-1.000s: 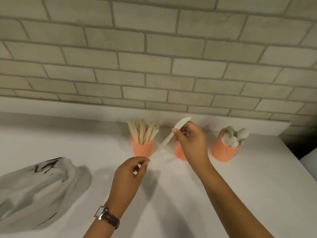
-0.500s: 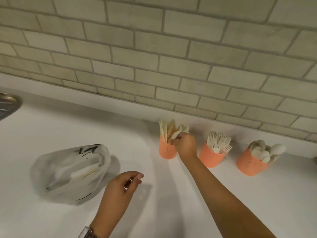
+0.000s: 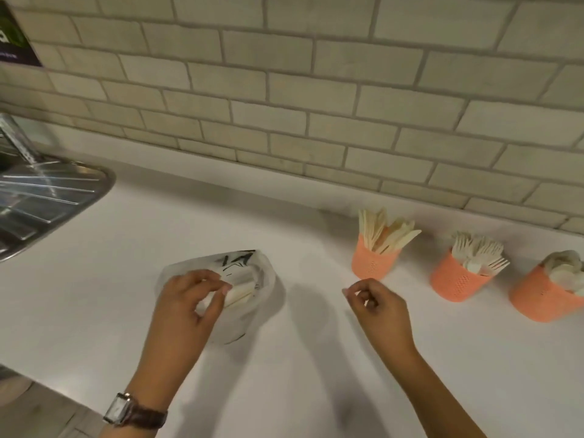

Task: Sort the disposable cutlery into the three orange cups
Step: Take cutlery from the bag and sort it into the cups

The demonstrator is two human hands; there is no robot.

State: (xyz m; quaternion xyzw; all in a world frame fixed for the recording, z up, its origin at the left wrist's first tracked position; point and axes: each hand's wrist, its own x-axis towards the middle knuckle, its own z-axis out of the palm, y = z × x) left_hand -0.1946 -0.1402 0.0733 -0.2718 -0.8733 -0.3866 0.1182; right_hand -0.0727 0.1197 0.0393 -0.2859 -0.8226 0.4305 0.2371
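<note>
Left hand is low over the mouth of a thin white plastic bag lying on the counter. Fingers and thumb are curled close together, tips against the pale cutlery pieces that show inside the bag. Cannot tell whether a piece is actually pinched or only touched. Wristwatch on that wrist, brown strap.

Right hand hovers above the counter between the bag and the cups, apart from both. Fingers loosely curled, thumb and forefinger tips near each other with a small gap; it holds nothing.

Three orange cups stand in a row along the tiled wall, to the right of the bag:
- first cup, nearest the right hand, upright, holds knives fanned out, some leaning right
- middle cup, holds forks, tines up
- third cup, partly cut off by the frame edge, holds spoons, bowls up

Cups are near one another but not touching. Remaining unsorted cutlery is in the bag only, as far as I can see from here.

Steel sink at the far left end of the counter, well apart from the bag
</note>
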